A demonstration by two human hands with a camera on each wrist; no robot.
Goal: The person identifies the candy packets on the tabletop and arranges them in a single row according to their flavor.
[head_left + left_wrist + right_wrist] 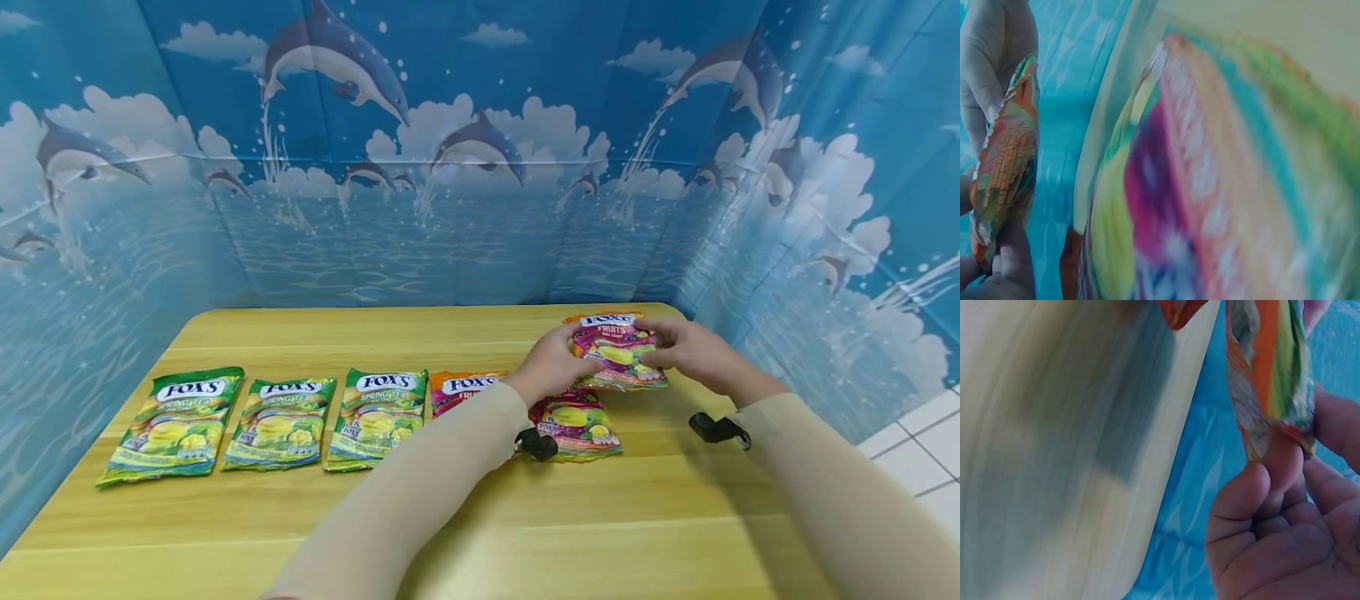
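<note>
Toward the far right of the table, a purple Fox's Fruits candy bag [611, 354] is held up, its printed front facing the head camera. My left hand [555, 362] grips its left side, while my right hand [693, 354] pinches the right side between thumb and fingers. The right wrist view shows that bag [1279, 362] edge-on, with fingertips [1244, 490] at its lower end. Below it lies a second purple candy bag [577, 425], partly covered by my left hand and wrist. Another purple candy bag [457, 392] is largely hidden by my left forearm.
Three green Fox's Spring Tea bags, a left one [172, 425], a middle one [281, 425] and a right one [378, 417], lie in a row on the wooden table [300, 525]. A dolphin-print curtain [465, 233] hangs behind. White tiles [915, 450] show at right.
</note>
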